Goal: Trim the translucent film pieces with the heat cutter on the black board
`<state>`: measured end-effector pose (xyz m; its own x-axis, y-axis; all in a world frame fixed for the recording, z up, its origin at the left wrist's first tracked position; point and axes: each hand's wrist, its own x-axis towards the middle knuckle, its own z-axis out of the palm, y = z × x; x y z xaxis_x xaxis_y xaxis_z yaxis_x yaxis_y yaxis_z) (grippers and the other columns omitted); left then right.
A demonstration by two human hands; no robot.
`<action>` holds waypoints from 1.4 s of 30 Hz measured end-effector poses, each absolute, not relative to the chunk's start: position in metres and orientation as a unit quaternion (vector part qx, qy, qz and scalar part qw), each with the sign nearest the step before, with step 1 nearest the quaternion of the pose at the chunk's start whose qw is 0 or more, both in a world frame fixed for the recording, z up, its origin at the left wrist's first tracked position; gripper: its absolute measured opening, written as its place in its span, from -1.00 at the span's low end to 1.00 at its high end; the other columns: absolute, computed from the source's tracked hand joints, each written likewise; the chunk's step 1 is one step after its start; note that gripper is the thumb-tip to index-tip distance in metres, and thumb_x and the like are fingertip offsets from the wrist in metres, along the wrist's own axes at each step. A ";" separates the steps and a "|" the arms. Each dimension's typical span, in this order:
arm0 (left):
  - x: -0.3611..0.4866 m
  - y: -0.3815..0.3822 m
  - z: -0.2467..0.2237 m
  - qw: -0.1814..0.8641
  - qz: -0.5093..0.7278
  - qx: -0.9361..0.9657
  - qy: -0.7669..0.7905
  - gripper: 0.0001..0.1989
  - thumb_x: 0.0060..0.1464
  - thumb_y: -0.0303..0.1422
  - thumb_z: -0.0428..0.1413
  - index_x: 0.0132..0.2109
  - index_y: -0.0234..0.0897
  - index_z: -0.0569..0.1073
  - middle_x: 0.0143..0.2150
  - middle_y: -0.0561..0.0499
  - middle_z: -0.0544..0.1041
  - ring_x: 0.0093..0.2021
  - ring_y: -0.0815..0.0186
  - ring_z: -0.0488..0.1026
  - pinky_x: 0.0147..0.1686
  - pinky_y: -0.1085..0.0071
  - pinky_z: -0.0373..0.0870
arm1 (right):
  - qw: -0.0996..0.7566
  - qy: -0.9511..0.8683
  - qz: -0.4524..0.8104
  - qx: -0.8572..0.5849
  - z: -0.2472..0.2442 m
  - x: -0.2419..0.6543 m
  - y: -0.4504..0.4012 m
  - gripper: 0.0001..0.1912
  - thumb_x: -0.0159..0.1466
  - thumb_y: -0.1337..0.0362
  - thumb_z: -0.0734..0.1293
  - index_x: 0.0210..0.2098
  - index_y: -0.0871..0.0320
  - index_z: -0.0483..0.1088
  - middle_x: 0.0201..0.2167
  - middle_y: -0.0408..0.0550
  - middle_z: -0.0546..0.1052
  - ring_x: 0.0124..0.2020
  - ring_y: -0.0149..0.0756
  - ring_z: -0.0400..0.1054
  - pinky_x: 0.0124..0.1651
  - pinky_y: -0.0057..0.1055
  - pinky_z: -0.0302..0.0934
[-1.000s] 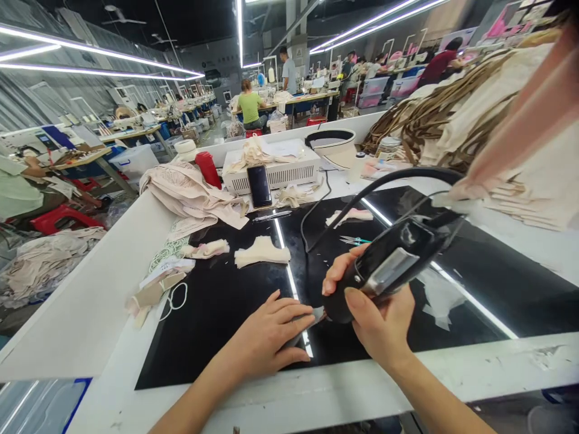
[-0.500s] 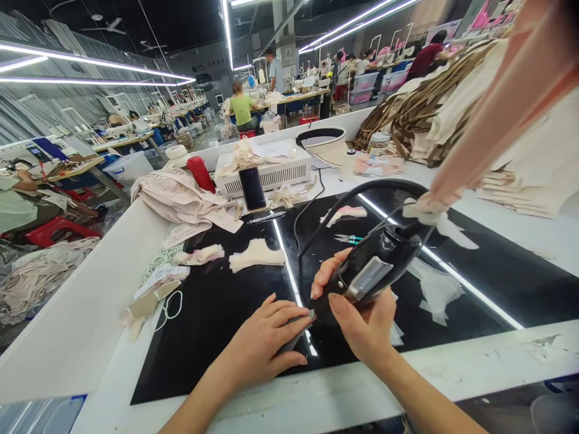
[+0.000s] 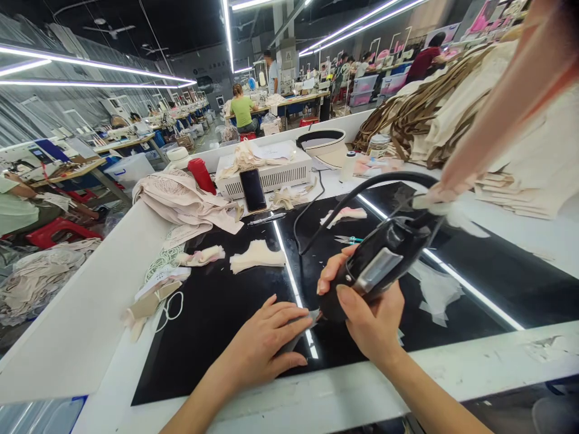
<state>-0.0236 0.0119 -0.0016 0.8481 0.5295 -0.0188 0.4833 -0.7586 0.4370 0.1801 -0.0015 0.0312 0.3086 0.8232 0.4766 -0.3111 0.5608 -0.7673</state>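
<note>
My right hand [image 3: 366, 307] is wrapped round a black corded handheld tool [image 3: 373, 265] with a silver plate on its side. The tool's lower end stands at the black board [image 3: 217, 319]. Left of it, my left hand [image 3: 271, 337] lies flat with its fingers spread, resting on a small greyish translucent piece [image 3: 313, 316] that shows past the fingertips. A pink cloth strip [image 3: 493, 114] is tied to the top of the tool. Cream fabric pieces [image 3: 257, 255] and scissors with teal handles [image 3: 348, 240] lie behind the hands.
A phone [image 3: 253, 189] leans on a white vented box [image 3: 275, 172]. Pinkish fabric [image 3: 185, 202] is heaped at the left, cut pieces with brown straps [image 3: 416, 114] at the right. A black cable [image 3: 298, 232] crosses the board. Other people sit farther back.
My right hand has moved slightly right with the tool, away from my left fingertips, so more of the greyish piece shows. My left hand stays nearly in place.
</note>
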 end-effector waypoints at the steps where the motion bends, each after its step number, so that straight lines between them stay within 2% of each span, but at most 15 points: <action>1: -0.025 0.012 -0.003 0.218 0.056 0.936 0.270 -0.40 0.36 -0.05 0.09 0.43 -0.03 0.20 0.41 -0.05 0.34 0.43 0.12 0.23 0.46 -0.13 -0.06 | 0.763 -0.451 0.369 -0.281 0.030 0.182 0.000 -0.65 0.27 0.24 0.50 -0.01 0.01 0.35 -0.30 -0.19 0.54 -0.43 -0.39 0.43 -0.34 -0.38 0.40; 8: -0.028 0.016 -0.004 0.203 0.060 0.940 0.269 -0.46 0.41 -0.12 0.04 0.42 -0.14 0.21 0.42 -0.12 0.33 0.44 0.11 0.21 0.45 -0.15 -0.01 | 0.764 -0.449 0.360 -0.293 0.026 0.185 0.003 -0.65 0.26 0.22 0.50 -0.03 0.00 0.35 -0.30 -0.19 0.55 -0.43 -0.37 0.43 -0.35 -0.37 0.39; 15: -0.018 0.019 0.011 0.190 0.031 0.946 0.262 -0.43 0.37 -0.20 0.11 0.42 -0.18 0.21 0.37 -0.14 0.37 0.41 0.12 0.26 0.44 -0.14 0.02 | 0.762 -0.453 0.357 -0.295 0.027 0.184 0.001 -0.67 0.27 0.25 0.49 -0.04 0.01 0.35 -0.31 -0.18 0.55 -0.44 -0.38 0.41 -0.39 -0.39 0.37; 18: -0.019 0.018 0.011 0.191 0.023 0.945 0.263 -0.47 0.41 -0.24 0.05 0.43 -0.18 0.19 0.39 -0.13 0.35 0.42 0.13 0.23 0.45 -0.13 0.00 | 0.765 -0.443 0.365 -0.291 0.029 0.182 -0.001 -0.66 0.26 0.21 0.50 -0.04 0.01 0.36 -0.30 -0.19 0.54 -0.43 -0.37 0.42 -0.35 -0.36 0.38; 23: -0.027 0.018 0.008 0.192 0.018 0.942 0.273 -0.53 0.45 -0.33 -0.02 0.42 -0.14 0.21 0.41 -0.06 0.33 0.44 0.15 0.19 0.46 -0.11 -0.03 | 0.761 -0.446 0.389 -0.265 0.034 0.172 -0.003 -0.70 0.29 0.19 0.48 -0.06 0.00 0.35 -0.30 -0.18 0.52 -0.45 -0.40 0.40 -0.39 -0.39 0.37; 27: -0.028 0.017 0.005 0.191 0.007 0.943 0.272 -0.52 0.41 -0.25 0.05 0.40 -0.14 0.26 0.41 -0.07 0.34 0.44 0.07 0.18 0.45 -0.18 -0.04 | 0.754 -0.454 0.396 -0.263 0.036 0.163 -0.004 -0.72 0.30 0.16 0.48 -0.08 0.01 0.36 -0.33 -0.19 0.50 -0.44 -0.38 0.41 -0.37 -0.39 0.39; 33: -0.026 0.016 0.003 0.205 0.025 0.939 0.276 -0.49 0.39 -0.11 0.07 0.39 -0.06 0.29 0.38 -0.04 0.38 0.40 0.07 0.23 0.44 -0.15 0.01 | 0.737 -0.470 0.417 -0.251 0.036 0.159 -0.006 -0.72 0.31 0.15 0.47 -0.07 -0.01 0.36 -0.34 -0.18 0.50 -0.42 -0.40 0.44 -0.30 -0.41 0.44; 42: -0.026 0.017 0.000 0.206 0.034 0.939 0.273 -0.51 0.40 -0.09 0.05 0.37 -0.08 0.33 0.38 -0.04 0.38 0.42 0.06 0.22 0.44 -0.16 -0.01 | 0.730 -0.480 0.414 -0.255 0.030 0.160 -0.010 -0.73 0.31 0.18 0.47 -0.05 -0.03 0.37 -0.32 -0.16 0.50 -0.43 -0.39 0.42 -0.34 -0.41 0.41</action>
